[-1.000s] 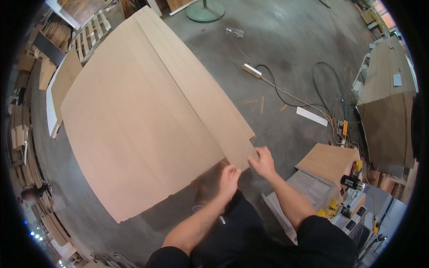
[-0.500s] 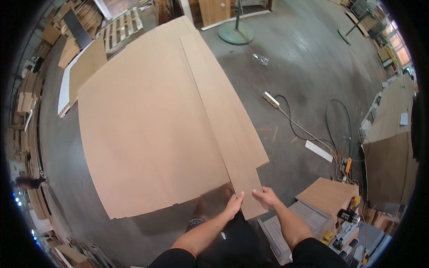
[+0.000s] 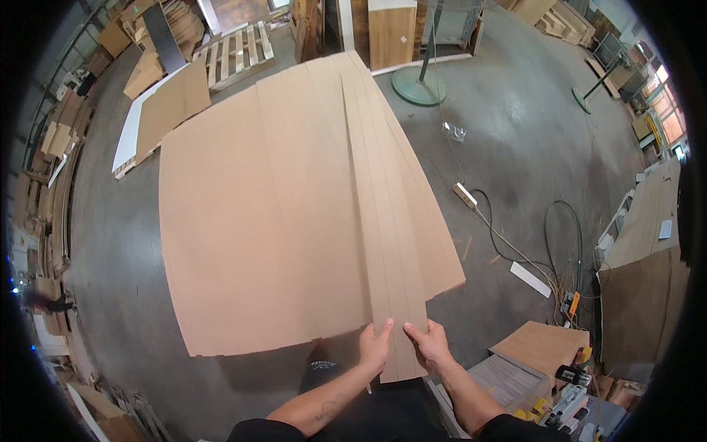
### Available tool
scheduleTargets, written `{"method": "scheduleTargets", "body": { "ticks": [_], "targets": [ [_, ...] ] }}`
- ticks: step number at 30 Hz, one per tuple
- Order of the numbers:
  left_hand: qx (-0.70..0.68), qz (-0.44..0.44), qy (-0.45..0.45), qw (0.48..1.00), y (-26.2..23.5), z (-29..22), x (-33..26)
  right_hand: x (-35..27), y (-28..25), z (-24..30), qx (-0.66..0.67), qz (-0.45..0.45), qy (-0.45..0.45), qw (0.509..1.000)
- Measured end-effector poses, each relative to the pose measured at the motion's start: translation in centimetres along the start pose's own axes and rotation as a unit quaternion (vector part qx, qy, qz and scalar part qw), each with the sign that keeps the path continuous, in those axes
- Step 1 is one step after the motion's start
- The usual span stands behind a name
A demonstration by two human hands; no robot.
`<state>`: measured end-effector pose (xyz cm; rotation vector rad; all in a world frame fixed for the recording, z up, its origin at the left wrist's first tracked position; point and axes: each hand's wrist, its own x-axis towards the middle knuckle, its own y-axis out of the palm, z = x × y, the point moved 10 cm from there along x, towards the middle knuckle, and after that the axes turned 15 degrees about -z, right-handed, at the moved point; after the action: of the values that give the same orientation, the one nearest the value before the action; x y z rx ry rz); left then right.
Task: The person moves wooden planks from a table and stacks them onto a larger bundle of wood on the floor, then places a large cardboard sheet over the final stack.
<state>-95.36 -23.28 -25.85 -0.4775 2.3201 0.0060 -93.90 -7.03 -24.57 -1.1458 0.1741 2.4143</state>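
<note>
A long narrow strip of brown fibreboard lies on top of a big brown board and sticks out past its near edge toward me. My left hand grips the strip's near end on its left edge. My right hand grips the same end on the right edge. More narrow strips lie side by side to the right of it, over the big board.
Grey concrete floor with a power strip and cables to the right. A green round stand base, wooden pallets and stacked boards lie beyond. A small board and a power tool sit at lower right.
The view has risen and the boards now stretch away from me. The narrow strip has slid toward me, past the big board's near edge, with both hands on its end.
</note>
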Motion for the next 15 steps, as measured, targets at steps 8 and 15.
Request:
{"method": "scheduleTargets", "body": {
  "ticks": [8,15],
  "targets": [
    [-0.029,-0.01,0.047,0.998,-10.7,-5.3,4.3,-4.4,11.9,0.1,-0.017,-0.004,-0.059,0.998],
    [0.075,-0.099,0.086,0.989,-22.8,-8.0,8.3,-7.0,22.8,-2.8,-0.106,0.014,-0.079,0.991]
  ]
}}
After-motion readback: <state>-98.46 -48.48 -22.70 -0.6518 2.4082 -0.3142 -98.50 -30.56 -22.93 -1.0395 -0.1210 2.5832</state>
